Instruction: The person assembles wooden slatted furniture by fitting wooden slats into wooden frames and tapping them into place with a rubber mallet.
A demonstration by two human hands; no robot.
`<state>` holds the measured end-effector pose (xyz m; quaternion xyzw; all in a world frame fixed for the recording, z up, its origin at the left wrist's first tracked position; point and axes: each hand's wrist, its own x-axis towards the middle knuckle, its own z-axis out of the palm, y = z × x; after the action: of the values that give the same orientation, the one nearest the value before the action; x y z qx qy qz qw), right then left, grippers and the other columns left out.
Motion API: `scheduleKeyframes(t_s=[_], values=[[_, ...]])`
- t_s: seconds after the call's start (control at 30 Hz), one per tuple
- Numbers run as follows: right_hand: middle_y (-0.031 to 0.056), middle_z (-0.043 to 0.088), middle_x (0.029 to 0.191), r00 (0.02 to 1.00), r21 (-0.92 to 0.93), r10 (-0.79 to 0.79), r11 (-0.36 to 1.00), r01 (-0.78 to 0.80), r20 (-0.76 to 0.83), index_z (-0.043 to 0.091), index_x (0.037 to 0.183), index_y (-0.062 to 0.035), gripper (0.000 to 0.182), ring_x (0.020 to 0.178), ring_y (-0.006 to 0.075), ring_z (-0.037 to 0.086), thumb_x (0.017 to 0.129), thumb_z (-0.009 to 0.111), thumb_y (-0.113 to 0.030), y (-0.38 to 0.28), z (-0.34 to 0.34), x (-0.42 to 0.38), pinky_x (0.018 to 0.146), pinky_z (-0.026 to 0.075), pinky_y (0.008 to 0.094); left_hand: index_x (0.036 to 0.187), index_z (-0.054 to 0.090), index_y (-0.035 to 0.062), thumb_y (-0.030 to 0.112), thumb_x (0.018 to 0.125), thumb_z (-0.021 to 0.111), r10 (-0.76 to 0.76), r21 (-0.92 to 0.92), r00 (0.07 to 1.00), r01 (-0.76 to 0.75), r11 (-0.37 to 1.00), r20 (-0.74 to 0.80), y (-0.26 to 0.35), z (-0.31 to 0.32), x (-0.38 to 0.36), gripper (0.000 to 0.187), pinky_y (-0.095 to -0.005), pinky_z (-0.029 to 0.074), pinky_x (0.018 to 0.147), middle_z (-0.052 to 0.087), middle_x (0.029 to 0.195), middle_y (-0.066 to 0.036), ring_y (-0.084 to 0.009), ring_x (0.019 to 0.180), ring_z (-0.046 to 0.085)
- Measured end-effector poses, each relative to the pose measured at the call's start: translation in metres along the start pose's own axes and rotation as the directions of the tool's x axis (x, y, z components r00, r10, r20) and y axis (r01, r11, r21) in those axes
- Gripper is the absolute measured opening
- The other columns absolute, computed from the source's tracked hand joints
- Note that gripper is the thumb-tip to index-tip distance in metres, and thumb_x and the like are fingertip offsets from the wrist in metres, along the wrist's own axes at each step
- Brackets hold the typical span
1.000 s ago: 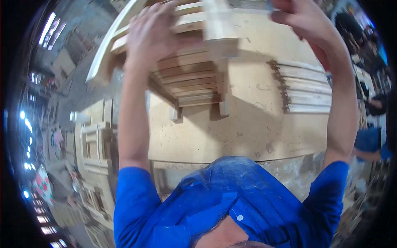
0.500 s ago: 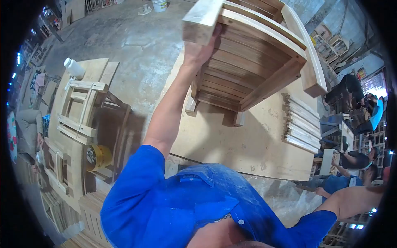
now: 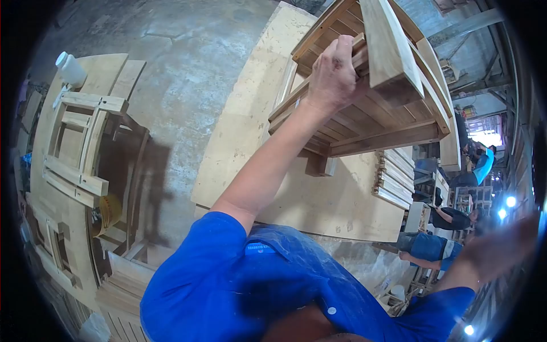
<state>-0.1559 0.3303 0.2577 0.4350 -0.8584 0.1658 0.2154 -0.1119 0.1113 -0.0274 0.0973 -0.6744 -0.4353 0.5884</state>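
Gripping the frame (image 3: 387, 139) at one o'clock, the left hand (image 3: 336, 71) likely steadies it on the table (image 3: 350, 202), where it appears to stand; the right hand is out of view, grip unknown.

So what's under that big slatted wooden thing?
Beneath the slatted wooden thing is a pale tabletop, with wooden strips lying on it nearby. It covers part of the tabletop, so I can't see what's there.
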Motion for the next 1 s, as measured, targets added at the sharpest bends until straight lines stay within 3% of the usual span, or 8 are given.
scheduleKeyframes(t_s=[0.2, 0.4, 0.57, 0.63, 0.7, 0.83, 0.97, 1.0], values=[[0.0181, 0.06, 0.095, 0.961, -0.012, -0.041, 0.999, 0.046, 0.274, 0.049, 0.134, -0.0032, 0.054, 0.082, 0.0243, 0.06, 0.082, 0.058, -0.013, -0.016, 0.013, 0.001, 0.075, 0.051, 0.0327, 0.106, 0.047, 0.0012, 0.027, 0.076, 0.075, -0.048, -0.001, 0.999, 0.048, 0.999, -0.005, 0.004, -0.004, -0.007, 0.048, -0.05, 0.05, 0.078, 0.059, 0.093, -0.021, -0.0407, 0.089, 0.061], [0.0184, 0.061, 0.091, 1.0, -0.026, 0.016, 1.0, -0.016, -0.005, 0.05, 0.136, -0.004, 0.057, 0.08, 0.0246, 0.061, 0.08, 0.058, -0.013, -0.041, -0.063, 0.05, 0.074, 0.052, 0.0335, 0.108, 0.049, -0.0003, 0.01, 0.088, 0.054, 0.002, 0.003, 1.0, -0.002, 1.0, -0.026, 0.0, 0.0, -0.002, 0.024, -0.0506, 0.049, 0.08, 0.058, 0.094, -0.022, -0.0418, 0.091, 0.059], [0.0187, 0.061, 0.088, 0.985, -0.176, -0.171, 0.97, 0.171, 0.016, 0.051, 0.137, -0.0046, 0.059, 0.078, 0.025, 0.063, 0.078, 0.057, -0.012, -0.001, 0.031, 0.078, 0.074, 0.053, 0.0342, 0.109, 0.052, -0.0001, 0.006, 0.091, 0.046, -0.06, -0.032, 0.998, 0.06, 0.998, 0.011, 0.004, -0.006, -0.001, 0.02, -0.0517, 0.047, 0.082, 0.059, 0.096, -0.023, -0.044, 0.093, 0.058], [0.0188, 0.062, 0.086, 0.967, -0.195, -0.226, 0.95, 0.245, 0.117, 0.051, 0.137, -0.0048, 0.06, 0.077, 0.0251, 0.063, 0.077, 0.057, -0.012, 0.005, 0.063, 0.081, 0.074, 0.054, 0.0345, 0.112, 0.053, -0.0008, 0.01, 0.09, 0.052, -0.027, -0.058, 0.998, 0.03, 0.998, 0.055, -0.008, -0.005, -0.002, 0.025, -0.0501, 0.048, 0.084, 0.06, 0.1, -0.024, -0.0448, 0.096, 0.058], [0.0189, 0.062, 0.085, 0.974, -0.101, -0.131, 0.983, 0.152, 0.186, 0.051, 0.137, -0.0051, 0.061, 0.076, 0.0252, 0.064, 0.077, 0.057, -0.012, -0.013, -0.001, 0.083, 0.074, 0.054, 0.0347, 0.122, 0.053, -0.0006, 0.029, 0.068, 0.087, 0.096, -0.038, 0.994, -0.094, 0.995, 0.05, -0.013, -0.007, -0.001, 0.071, -0.0396, 0.052, 0.084, 0.064, 0.101, -0.019, -0.0314, 0.097, 0.066], [0.0191, 0.062, 0.082, 0.997, -0.062, -0.05, 0.997, 0.054, 0.063, 0.052, 0.138, -0.0055, 0.064, 0.074, 0.0255, 0.065, 0.075, 0.057, -0.011, -0.024, -0.098, 0.087, 0.073, 0.055, 0.0353, 0.127, 0.052, -0.0039, 0.037, 0.069, 0.086, -0.148, -0.006, 0.982, 0.15, 0.989, 0.114, -0.015, -0.024, -0.032, 0.079, -0.0419, 0.048, 0.094, 0.061, 0.114, -0.021, -0.0347, 0.108, 0.061], [0.0193, 0.063, 0.08, 0.989, -0.006, -0.012, 1.0, 0.011, -0.146, 0.052, 0.139, -0.006, 0.066, 0.073, 0.0257, 0.066, 0.074, 0.056, -0.011, 0.018, -0.139, 0.088, 0.073, 0.056, 0.0358, 0.125, 0.052, -0.007, 0.046, 0.073, 0.082, -0.302, -0.205, 0.953, 0.298, 0.932, 0.017, -0.085, -0.006, -0.093, 0.08, -0.0385, 0.052, 0.087, 0.063, 0.114, -0.019, -0.0298, 0.101, 0.065], [0.0194, 0.063, 0.079, 0.985, 0.014, 0.003, 1.0, -0.001, -0.175, 0.052, 0.139, -0.0062, 0.066, 0.072, 0.0258, 0.066, 0.073, 0.056, -0.011, 0.036, -0.135, 0.09, 0.073, 0.056, 0.036, 0.125, 0.053, -0.0056, 0.047, 0.075, 0.081, -0.29, -0.419, 0.957, 0.267, 0.868, 0.01, -0.086, -0.002, -0.094, 0.078, -0.0384, 0.052, 0.085, 0.064, 0.114, -0.016, -0.028, 0.098, 0.065]])
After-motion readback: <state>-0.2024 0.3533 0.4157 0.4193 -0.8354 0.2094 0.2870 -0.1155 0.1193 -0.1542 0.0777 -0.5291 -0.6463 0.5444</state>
